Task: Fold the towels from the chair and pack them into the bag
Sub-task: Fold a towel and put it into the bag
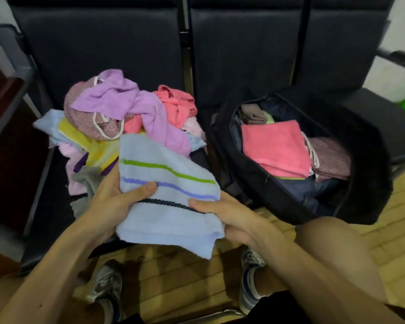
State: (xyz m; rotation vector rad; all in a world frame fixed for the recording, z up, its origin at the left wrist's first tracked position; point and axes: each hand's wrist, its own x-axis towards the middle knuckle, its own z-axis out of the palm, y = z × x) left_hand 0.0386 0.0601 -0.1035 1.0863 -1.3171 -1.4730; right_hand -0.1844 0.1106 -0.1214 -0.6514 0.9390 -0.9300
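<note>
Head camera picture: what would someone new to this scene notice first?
First, the pale blue terry towel with green, violet and dark stripes, held front and centre between the left hand and right hand, thumbs on top. Behind it, a jumbled heap of purple, pink and yellow towels lies on the dark padded chair. To the right, the open black fabric bag holds a folded pink towel on top.

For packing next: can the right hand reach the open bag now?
Probably yes: the black bag lies unzipped beside the right hand, nothing between them, though that hand grips the blue striped towel.
</note>
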